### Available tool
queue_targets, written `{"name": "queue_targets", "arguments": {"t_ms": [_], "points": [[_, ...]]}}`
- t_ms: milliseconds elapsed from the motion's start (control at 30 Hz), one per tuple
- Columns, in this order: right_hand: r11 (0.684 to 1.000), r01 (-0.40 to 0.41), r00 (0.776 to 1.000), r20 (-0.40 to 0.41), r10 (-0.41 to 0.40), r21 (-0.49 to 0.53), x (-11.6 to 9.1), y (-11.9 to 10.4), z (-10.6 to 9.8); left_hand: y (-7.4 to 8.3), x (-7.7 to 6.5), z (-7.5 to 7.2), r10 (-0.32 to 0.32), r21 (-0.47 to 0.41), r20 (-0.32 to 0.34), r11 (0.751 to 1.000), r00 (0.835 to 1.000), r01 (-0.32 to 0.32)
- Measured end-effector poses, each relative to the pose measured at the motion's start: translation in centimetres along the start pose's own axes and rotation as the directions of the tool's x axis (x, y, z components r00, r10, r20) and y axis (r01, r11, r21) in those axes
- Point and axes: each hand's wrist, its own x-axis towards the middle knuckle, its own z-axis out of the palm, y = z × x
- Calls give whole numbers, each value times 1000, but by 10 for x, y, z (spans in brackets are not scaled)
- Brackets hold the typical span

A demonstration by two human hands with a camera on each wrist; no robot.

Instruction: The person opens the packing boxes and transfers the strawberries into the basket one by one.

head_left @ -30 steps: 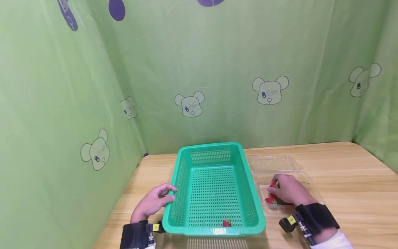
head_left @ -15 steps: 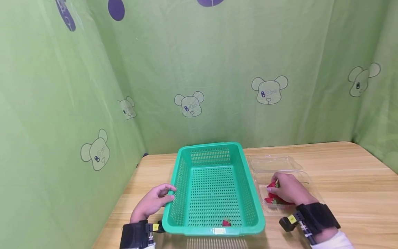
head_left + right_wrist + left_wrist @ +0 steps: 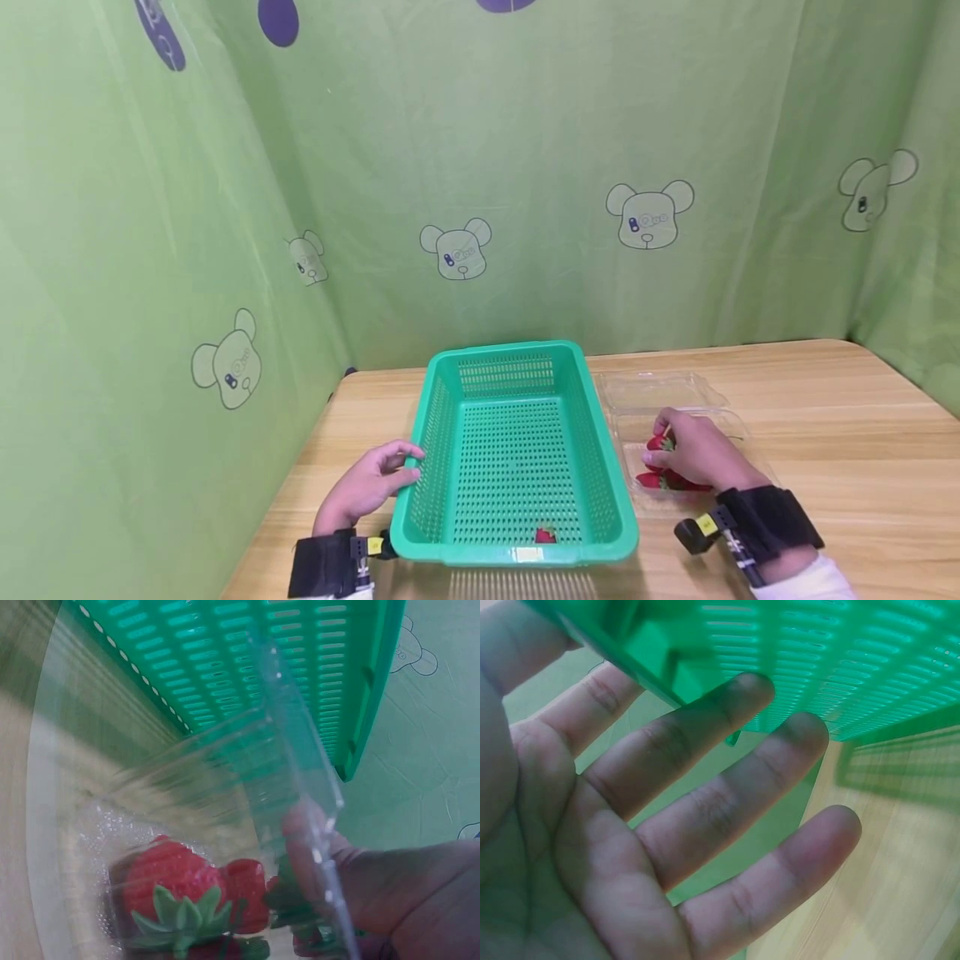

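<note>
My left hand [image 3: 367, 483] touches the left rim of a green plastic basket [image 3: 628, 533]. In the left wrist view its fingers [image 3: 712, 802] lie spread and nearly straight along the basket's outside, thumb at the rim. One strawberry [image 3: 545, 536] lies at the near end of the basket floor. To the right, my right hand [image 3: 701, 450] reaches into a clear plastic clamshell box [image 3: 633, 429] and pinches a strawberry [image 3: 658, 443] between thumb and fingers. Other strawberries [image 3: 174, 881] lie below it in the box; the hand hides some of them.
The box's clear lid [image 3: 652, 390] lies folded back behind it. Both things stand on a wooden table [image 3: 832, 417]. A green curtain with bear prints [image 3: 540, 275] hangs behind the table and on both sides.
The pinched strawberry and my right fingers have risen slightly in the box, and more of the strawberries beneath shows. My left hand and the basket stay put.
</note>
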Motion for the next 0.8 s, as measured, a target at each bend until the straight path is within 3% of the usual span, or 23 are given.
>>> {"name": "queue_targets", "arguments": {"t_ms": [800], "points": [[1000, -5, 1000, 4, 5, 15, 1, -3, -7, 0, 0, 0, 4, -2, 0, 1000, 1000, -4]]}}
